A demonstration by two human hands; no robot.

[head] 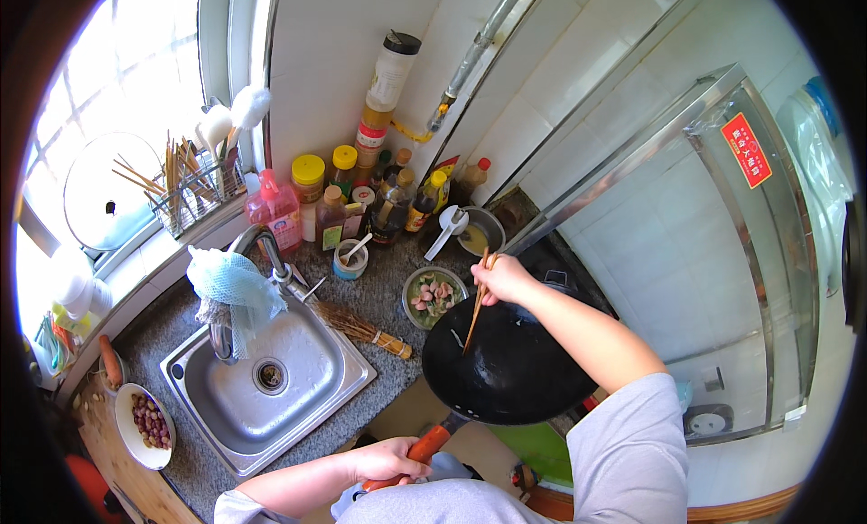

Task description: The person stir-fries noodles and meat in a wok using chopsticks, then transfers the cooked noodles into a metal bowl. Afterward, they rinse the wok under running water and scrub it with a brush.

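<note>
My left hand (395,458) grips the orange-brown handle (428,445) of a black wok (521,368). The wok is tilted, its dark inside facing me, and looks nearly bare apart from a small pale scrap near its left side. My right hand (502,278) holds a pair of wooden chopsticks (476,317), their tips reaching down to the inner surface of the wok. Just left of the wok's upper rim stands a metal bowl (405,299) of pinkish meat pieces and greens (433,297) in liquid.
A steel sink (311,402) lies at left, with a blue mesh cloth (234,287) over its faucet. A straw brush (362,329) rests beside it. Sauce bottles (393,206), a small pot (498,229) and a white ladle (447,233) stand behind. A bowl of small shallots (120,416) sits far left.
</note>
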